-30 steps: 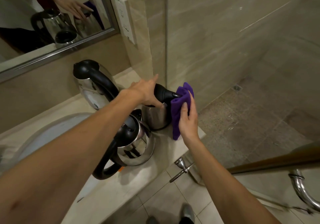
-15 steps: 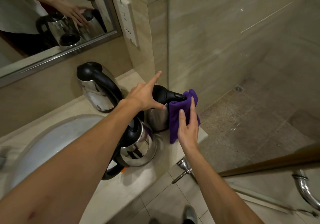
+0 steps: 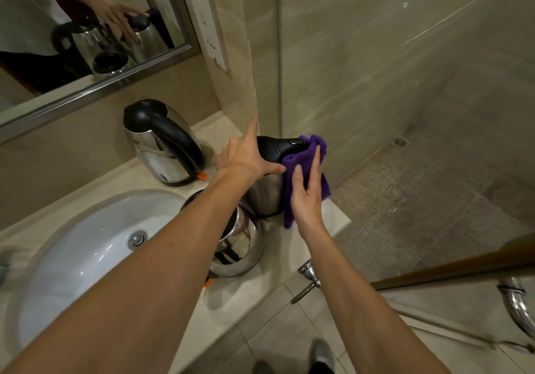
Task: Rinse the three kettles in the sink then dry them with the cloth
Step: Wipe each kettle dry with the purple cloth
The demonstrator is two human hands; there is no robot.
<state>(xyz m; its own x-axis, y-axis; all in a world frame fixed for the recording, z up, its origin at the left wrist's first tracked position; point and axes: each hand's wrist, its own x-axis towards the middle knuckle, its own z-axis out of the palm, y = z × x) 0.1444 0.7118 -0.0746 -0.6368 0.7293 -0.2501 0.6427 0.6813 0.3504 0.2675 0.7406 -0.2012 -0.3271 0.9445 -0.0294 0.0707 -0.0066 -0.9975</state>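
Three steel kettles with black handles stand on the beige counter (image 3: 243,295). The right kettle (image 3: 265,197) is at the counter's right end. My left hand (image 3: 246,156) rests on its black lid, index finger raised. My right hand (image 3: 308,197) presses a purple cloth (image 3: 298,159) flat against that kettle's side and handle. A second kettle (image 3: 162,148) stands upright at the back by the wall. The third kettle (image 3: 240,249) sits nearer me beside the sink, partly hidden under my left forearm.
A white sink basin (image 3: 86,252) with a metal drain lies at the left. A mirror (image 3: 72,35) and a wall socket (image 3: 208,26) hang above the counter. To the right a glass panel borders a tiled shower floor (image 3: 419,200). A chrome handle (image 3: 308,284) projects below the counter's edge.
My right hand has slid the purple cloth down the right kettle's side and now lies flatter on it. My left hand stays on the lid. The view has shifted, showing more of the sink.
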